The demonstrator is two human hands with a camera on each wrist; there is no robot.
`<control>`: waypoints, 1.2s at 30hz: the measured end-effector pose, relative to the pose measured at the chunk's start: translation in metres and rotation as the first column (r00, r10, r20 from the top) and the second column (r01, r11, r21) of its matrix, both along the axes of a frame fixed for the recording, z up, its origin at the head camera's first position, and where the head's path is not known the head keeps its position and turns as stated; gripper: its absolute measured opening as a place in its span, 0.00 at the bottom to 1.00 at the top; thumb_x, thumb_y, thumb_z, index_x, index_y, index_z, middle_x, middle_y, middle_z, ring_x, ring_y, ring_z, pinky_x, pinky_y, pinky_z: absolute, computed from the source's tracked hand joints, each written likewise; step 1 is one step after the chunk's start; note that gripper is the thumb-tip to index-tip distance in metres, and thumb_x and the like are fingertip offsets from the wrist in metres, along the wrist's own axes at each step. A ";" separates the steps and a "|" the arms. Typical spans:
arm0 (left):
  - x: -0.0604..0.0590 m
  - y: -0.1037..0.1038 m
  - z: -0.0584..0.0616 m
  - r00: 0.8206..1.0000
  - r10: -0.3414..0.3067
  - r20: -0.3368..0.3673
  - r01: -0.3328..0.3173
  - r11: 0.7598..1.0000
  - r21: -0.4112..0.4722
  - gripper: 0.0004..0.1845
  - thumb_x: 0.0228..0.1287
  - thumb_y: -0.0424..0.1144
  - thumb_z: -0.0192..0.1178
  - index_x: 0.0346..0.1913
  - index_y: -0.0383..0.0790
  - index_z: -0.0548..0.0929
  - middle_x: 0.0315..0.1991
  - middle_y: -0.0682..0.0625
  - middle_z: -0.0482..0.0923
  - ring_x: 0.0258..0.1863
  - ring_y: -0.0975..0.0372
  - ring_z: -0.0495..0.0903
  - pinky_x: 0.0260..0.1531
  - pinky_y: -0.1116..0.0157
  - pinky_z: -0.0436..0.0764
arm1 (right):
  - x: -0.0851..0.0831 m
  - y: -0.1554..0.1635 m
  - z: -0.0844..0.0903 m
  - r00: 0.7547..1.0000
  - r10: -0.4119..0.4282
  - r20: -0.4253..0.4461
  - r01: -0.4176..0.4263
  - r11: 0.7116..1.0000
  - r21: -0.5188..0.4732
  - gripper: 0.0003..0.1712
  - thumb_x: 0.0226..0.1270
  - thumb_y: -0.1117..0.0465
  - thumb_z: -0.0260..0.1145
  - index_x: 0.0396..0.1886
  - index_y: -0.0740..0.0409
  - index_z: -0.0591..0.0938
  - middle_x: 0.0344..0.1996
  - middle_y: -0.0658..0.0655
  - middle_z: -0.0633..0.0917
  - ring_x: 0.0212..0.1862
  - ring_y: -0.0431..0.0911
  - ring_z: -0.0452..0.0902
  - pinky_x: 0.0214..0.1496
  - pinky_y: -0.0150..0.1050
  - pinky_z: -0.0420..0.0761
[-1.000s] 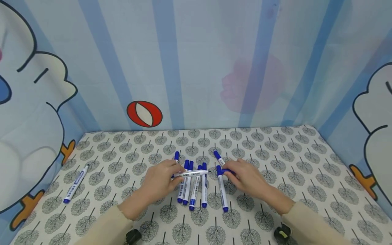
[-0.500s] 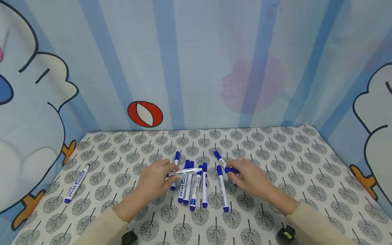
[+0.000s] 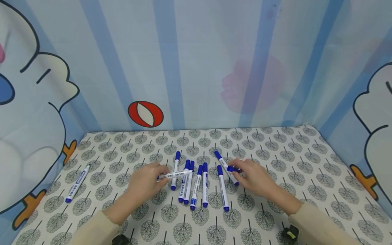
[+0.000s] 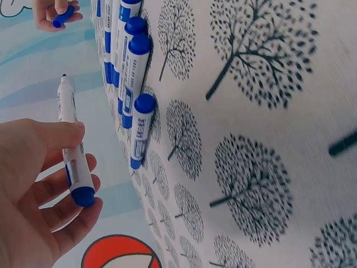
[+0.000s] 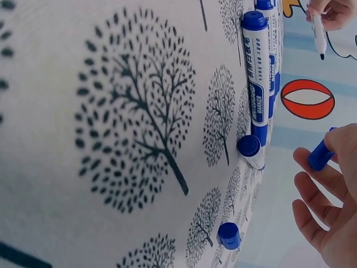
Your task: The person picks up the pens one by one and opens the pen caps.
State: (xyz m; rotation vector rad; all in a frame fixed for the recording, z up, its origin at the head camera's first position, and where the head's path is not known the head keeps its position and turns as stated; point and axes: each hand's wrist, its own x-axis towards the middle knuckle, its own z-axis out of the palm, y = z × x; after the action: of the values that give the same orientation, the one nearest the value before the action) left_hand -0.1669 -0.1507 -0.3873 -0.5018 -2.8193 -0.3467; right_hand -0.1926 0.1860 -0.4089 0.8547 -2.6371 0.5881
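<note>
My left hand (image 3: pixel 154 177) pinches an uncapped white marker (image 3: pixel 174 175) that lies level above the table, its black tip pointing right. In the left wrist view the marker (image 4: pixel 72 151) rests between thumb and fingers. My right hand (image 3: pixel 242 170) pinches a small blue cap (image 3: pixel 233 169), seen between thumb and fingers in the right wrist view too, blue cap (image 5: pixel 321 155). Between the hands several capped blue-and-white markers (image 3: pixel 196 187) lie side by side on the tree-patterned cloth (image 3: pixel 275 153). One more marker (image 3: pixel 226 166) lies slanted by my right fingers.
A lone marker (image 3: pixel 76 183) lies far left on the cloth. Cartoon-printed fabric walls (image 3: pixel 196 68) close the table in at the back and both sides. Bare cloth stretches to the right and toward the back wall.
My left hand has drawn the uncapped marker to the left, away from the cap. My right hand with the cap has shifted slightly right. The markers on the cloth stayed put.
</note>
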 end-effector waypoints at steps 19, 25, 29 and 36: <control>0.006 -0.034 0.003 0.991 0.094 0.093 -0.097 0.995 0.023 0.11 0.48 0.41 0.69 0.37 0.46 0.84 0.32 0.53 0.82 0.21 0.67 0.75 0.14 0.72 0.69 | -0.001 0.017 0.008 1.000 -0.020 -0.022 0.020 1.000 -0.011 0.11 0.57 0.62 0.66 0.41 0.53 0.80 0.32 0.49 0.83 0.31 0.42 0.78 0.28 0.28 0.74; 0.004 -0.046 0.000 0.987 0.124 0.099 -0.126 0.992 0.016 0.10 0.48 0.40 0.69 0.37 0.47 0.83 0.31 0.51 0.83 0.19 0.66 0.74 0.11 0.70 0.66 | -0.002 0.023 0.005 0.998 -0.062 -0.006 0.061 0.998 -0.008 0.12 0.55 0.62 0.67 0.41 0.53 0.80 0.35 0.50 0.83 0.32 0.42 0.77 0.28 0.30 0.74; 0.003 -0.053 -0.002 0.979 0.158 0.125 -0.162 0.987 0.021 0.10 0.49 0.40 0.69 0.37 0.46 0.84 0.30 0.52 0.82 0.17 0.67 0.69 0.10 0.69 0.66 | -0.002 0.027 0.005 0.997 -0.081 -0.001 0.081 0.997 -0.014 0.13 0.54 0.64 0.68 0.40 0.55 0.80 0.32 0.50 0.81 0.32 0.41 0.76 0.29 0.30 0.74; 0.002 -0.072 -0.006 0.973 0.199 0.117 -0.203 0.979 0.030 0.13 0.49 0.39 0.68 0.40 0.44 0.84 0.32 0.50 0.78 0.16 0.66 0.67 0.10 0.69 0.65 | -0.004 0.033 0.005 0.992 -0.112 -0.062 0.111 0.994 -0.020 0.12 0.53 0.63 0.68 0.39 0.57 0.80 0.31 0.51 0.79 0.32 0.44 0.75 0.28 0.31 0.74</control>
State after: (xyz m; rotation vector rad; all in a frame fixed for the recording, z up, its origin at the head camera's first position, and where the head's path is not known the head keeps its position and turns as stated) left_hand -0.1651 -0.2223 -0.3928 -0.1897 -2.9319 -0.4035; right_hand -0.1962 0.2194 -0.4043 0.7032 -2.5989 0.5445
